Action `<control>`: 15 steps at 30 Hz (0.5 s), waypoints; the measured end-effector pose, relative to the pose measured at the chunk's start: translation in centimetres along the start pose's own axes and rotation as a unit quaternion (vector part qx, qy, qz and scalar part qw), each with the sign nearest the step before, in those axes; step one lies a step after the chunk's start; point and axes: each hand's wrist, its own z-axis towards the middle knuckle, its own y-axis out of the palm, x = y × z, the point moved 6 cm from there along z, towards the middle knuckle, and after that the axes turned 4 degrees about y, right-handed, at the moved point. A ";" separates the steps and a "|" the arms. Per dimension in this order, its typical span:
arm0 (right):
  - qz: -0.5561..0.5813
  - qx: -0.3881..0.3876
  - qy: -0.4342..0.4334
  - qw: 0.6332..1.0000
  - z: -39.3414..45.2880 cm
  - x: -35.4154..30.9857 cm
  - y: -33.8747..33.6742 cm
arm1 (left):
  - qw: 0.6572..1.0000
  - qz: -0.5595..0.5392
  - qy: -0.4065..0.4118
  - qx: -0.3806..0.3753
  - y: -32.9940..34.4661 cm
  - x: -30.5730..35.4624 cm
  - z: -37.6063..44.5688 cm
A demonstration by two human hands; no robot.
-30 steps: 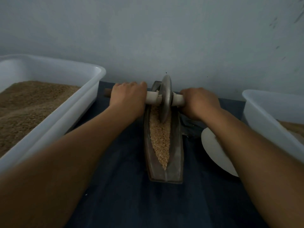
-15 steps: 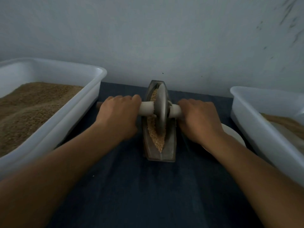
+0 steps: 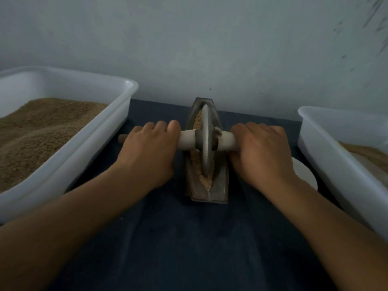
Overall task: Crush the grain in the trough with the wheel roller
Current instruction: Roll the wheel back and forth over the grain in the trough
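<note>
A narrow boat-shaped metal trough (image 3: pixel 220 189) lies lengthwise on the dark blue cloth in the middle. Pale crushed grain (image 3: pixel 206 182) fills its groove. The wheel roller (image 3: pixel 205 141), a grey disc on a light wooden axle, stands upright in the groove near the middle of the trough. My left hand (image 3: pixel 150 152) grips the axle left of the disc. My right hand (image 3: pixel 261 152) grips the axle on the disc's right side. The left end of the axle sticks out past my left hand.
A large white tub (image 3: pixel 100 141) heaped with brown grain stands at the left. Another white tub (image 3: pixel 340 164) with grain stands at the right. A white plate (image 3: pixel 304 173) lies partly under my right wrist. A pale wall rises just behind the trough.
Both hands have rolled the wheel from the trough's far end back toward me, to about its middle. Less grain shows in front of the disc.
</note>
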 end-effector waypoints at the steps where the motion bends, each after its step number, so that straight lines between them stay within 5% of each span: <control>1: -0.004 -0.009 0.000 1.000 0.6 0.2 0.7 | 1.000 -0.012 -0.004 -0.009 0.3 -0.2 0.6; 15: -0.032 -0.138 0.067 0.988 7.7 3.7 8.6 | 0.997 -0.015 -0.056 -0.049 2.4 -1.6 10.1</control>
